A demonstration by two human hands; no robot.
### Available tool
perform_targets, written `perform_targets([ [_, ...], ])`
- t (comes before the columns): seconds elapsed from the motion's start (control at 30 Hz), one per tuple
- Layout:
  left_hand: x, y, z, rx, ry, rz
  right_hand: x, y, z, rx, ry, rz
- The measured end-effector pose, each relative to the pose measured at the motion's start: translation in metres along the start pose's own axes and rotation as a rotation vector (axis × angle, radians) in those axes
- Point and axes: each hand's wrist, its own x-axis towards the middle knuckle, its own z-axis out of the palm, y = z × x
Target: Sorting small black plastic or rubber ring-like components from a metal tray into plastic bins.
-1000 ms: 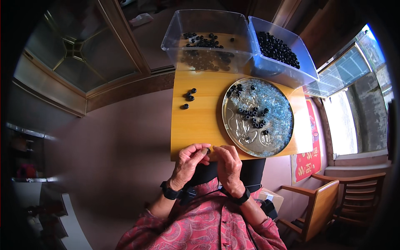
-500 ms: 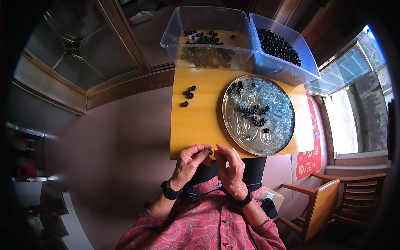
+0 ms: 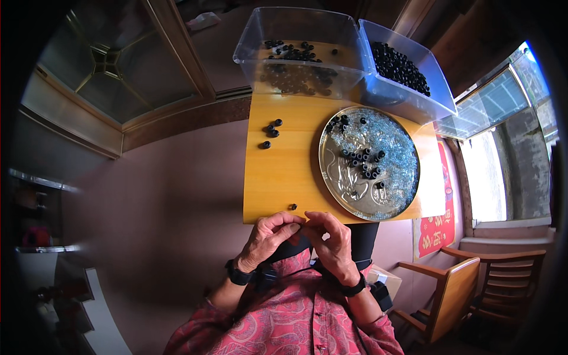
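Observation:
My left hand (image 3: 271, 236) and my right hand (image 3: 331, 236) meet at the table's near edge, with thumb and fingers pinched together. Whatever sits between their fingertips is too small or hidden to make out. Just beyond my left fingers, a small black ring-like piece (image 3: 293, 207) lies on the yellow wooden table (image 3: 284, 177). To the right stands a round metal tray (image 3: 331, 195) with tiny clear bluish pieces (image 3: 399, 160) spread over its right and far parts. Several hollow black pieces (image 3: 367, 157) lie in it too.
Several more black pieces (image 3: 274, 133) lie at the table's left side. At the back stand a clear plastic bin (image 3: 307, 74) with scattered black pieces and a bluish bin (image 3: 408, 97) holding a heap of them. A wooden chair (image 3: 455, 296) is at the right.
Both hands have drawn slightly down toward me. A black piece now shows on the table beyond my left fingers; earlier a small dark piece showed at my left fingertips.

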Motion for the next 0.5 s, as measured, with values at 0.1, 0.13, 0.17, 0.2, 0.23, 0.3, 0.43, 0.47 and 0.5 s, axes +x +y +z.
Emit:
perform_targets([
  [0.1,-0.01,0.007,-0.009,-0.078,-0.135,-0.12,-0.003,0.008,-0.007,0.481,-0.183,0.307],
  [0.13,-0.012,0.006,-0.011,-0.081,-0.133,-0.12,-0.003,0.007,-0.005,0.478,-0.186,0.309],
  [0.17,-0.013,0.005,-0.012,-0.093,-0.129,-0.128,-0.002,0.004,-0.001,0.569,-0.166,0.348],
  [0.2,-0.014,0.003,-0.013,-0.105,-0.126,-0.135,-0.001,0.002,0.002,0.659,-0.146,0.386],
  [0.23,-0.015,0.003,-0.014,-0.107,-0.122,-0.134,0.001,0.001,0.004,0.658,-0.15,0.387],
  [0.3,-0.016,0.0,-0.015,-0.302,-0.055,-0.15,0.004,-0.001,0.006,0.522,-0.146,0.395],
  [0.43,-0.014,-0.006,-0.015,-0.502,-0.013,-0.098,0.015,0.009,0.014,-0.015,0.014,0.048],
  [0.47,-0.013,-0.006,-0.015,-0.543,-0.004,-0.08,0.015,0.012,0.015,-0.017,0.014,0.047],
  [0.5,-0.013,-0.008,-0.016,-0.553,-0.008,-0.07,0.018,0.014,0.018,-0.188,0.073,-0.083],
])
